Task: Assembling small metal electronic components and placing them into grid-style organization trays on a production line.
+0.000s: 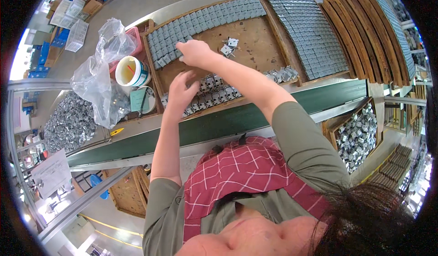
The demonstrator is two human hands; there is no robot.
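Note:
A wooden tray [255,46] lies on the bench, with rows of small grey metal parts [205,18] along its far side and more loose ones [214,89] along its near edge. My right hand [194,53] reaches over the tray and presses a grey part into the far rows at their left end. My left hand [182,91] rests with fingers spread on the near row of parts. A few loose parts [229,46] lie on the bare wood between.
A second tray [310,32] full of grey parts sits to the right, with stacked wooden trays [360,23] beyond. A clear plastic bag [98,78], a white tub [131,71] and a heap of metal parts [68,119] stand left. A green belt [228,119] runs along the front.

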